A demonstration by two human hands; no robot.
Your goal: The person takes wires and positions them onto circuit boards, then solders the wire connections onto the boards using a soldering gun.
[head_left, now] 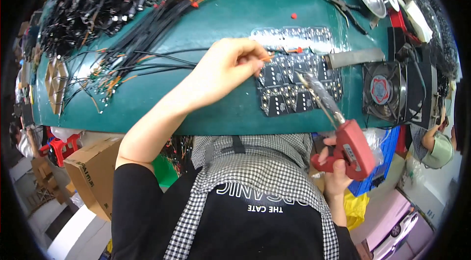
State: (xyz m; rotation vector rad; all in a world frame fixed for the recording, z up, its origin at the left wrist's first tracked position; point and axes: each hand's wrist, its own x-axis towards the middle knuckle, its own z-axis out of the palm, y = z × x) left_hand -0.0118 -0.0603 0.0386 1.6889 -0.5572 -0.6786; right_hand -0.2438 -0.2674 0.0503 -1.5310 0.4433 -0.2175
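While you lean over a green worktable [221,115], both of your hands are busy at its near side. Your left hand [233,61] reaches in over the left edge of a panel of black circuit boards [279,88], thumb and fingertips pinched together on what looks like a thin orange wire end [267,58]. Black cables [169,66] run leftward from behind that wrist, toward a spread of loose wire ends. Your right hand [337,176], low and near your apron [255,157], is wrapped around the handle of a red soldering gun [357,149]. Its long metal nose slants up and left, so that the tip is over the middle of the panel, to the right of your left fingertips and apart from them. Whether the tip touches a board is too small to tell.

A grey bar [355,57] lies across the panel's upper right edge; farther right stands a square black fan [381,89]. Beyond the panel are a shiny wrapped strip [294,38] and pliers [346,10].

The step in hand seems to be placing a wire for soldering. The next move calls for a steady left pinch at the chosen pad and careful aim with the hot tip, clear of your fingers.
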